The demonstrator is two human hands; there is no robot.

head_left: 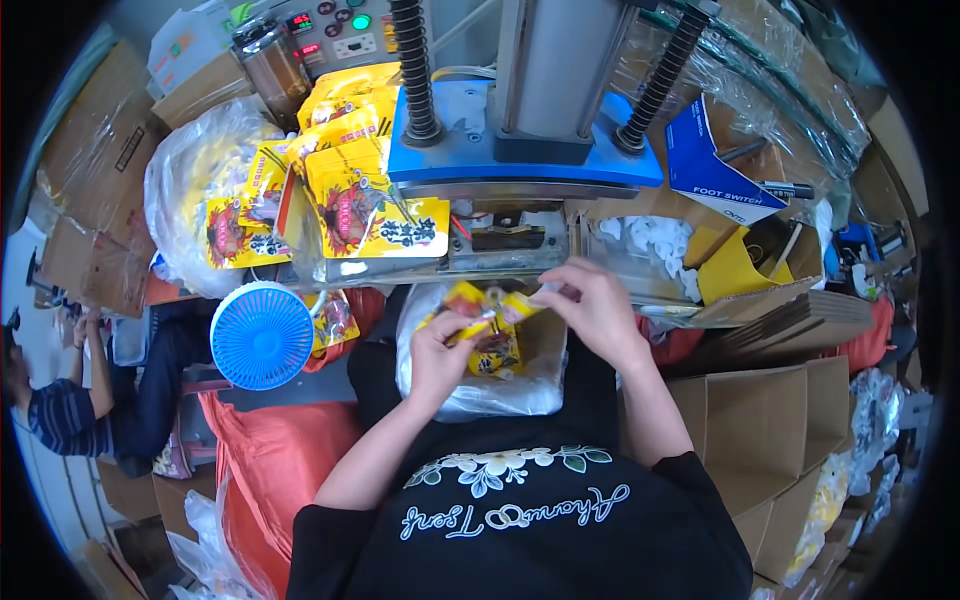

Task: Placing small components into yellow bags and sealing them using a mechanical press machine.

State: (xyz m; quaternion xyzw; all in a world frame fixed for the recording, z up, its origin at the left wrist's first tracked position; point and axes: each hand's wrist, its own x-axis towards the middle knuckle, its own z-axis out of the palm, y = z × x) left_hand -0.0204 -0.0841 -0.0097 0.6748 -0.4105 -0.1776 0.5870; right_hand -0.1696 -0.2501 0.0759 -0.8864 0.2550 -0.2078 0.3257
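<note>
Over my lap, my left hand point(441, 350) is closed on a small yellow printed pouch point(466, 297). Opposite it, my right hand point(598, 312) pinches the yellow edge of a pouch point(518, 306) between thumb and fingers. I cannot tell whether both hands grip the same pouch. Right below them sits an open carton lined with a clear plastic bag point(535, 398), and more yellow pouches point(497, 354) lie inside. Ahead stands a press with a blue plate point(625, 150). Its lower metal block point(507, 237) is just beyond my hands.
Stacked yellow pouches point(365, 190) lie left of the press beside a plastic bag point(185, 190). A blue fan point(262, 335) stands at left, above a red sack point(285, 450). Cardboard boxes point(755, 425) fill the right. Another person point(75, 420) sits far left.
</note>
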